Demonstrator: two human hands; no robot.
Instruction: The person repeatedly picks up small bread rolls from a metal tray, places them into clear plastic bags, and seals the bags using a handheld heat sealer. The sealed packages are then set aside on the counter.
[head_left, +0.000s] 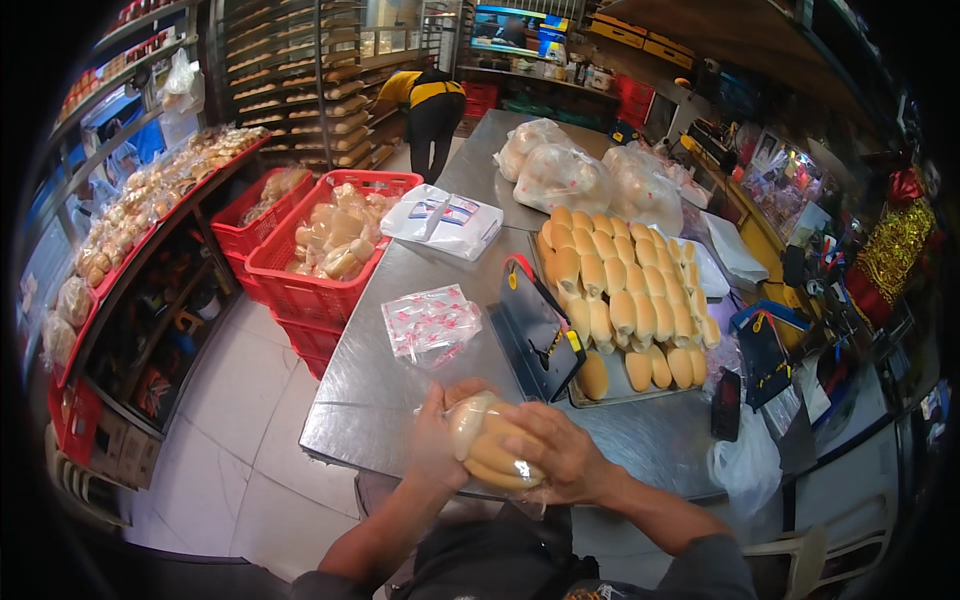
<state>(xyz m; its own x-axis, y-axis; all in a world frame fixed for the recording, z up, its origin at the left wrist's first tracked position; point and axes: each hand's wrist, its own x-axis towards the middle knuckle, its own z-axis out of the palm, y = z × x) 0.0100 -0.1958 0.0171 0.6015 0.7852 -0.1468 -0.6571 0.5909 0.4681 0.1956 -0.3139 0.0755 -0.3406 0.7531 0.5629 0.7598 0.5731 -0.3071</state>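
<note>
Here both hands, left hand (437, 437) and right hand (556, 452), hold one clear plastic bag of rolls (490, 447) above the steel counter (400, 390) edge, fingers curled around it; about four smooth oblong rolls show inside; one metal tray (612, 396) carries many more; two red baskets (310, 290) stand at left.

Bakery packing room, shop-side. Landmark: long stainless-steel work table (400, 400). On it, a metal tray of pale oblong bread rolls (625, 300); beyond the tray, clear plastic bags of round buns (565, 175). Left of the table, red plastic crates of bagged bread (325, 250). Further left, red-edged shelf of wrapped loaves (150, 200). Behind the table's far end, tall wire rack of baked loaves (300, 80).
</note>
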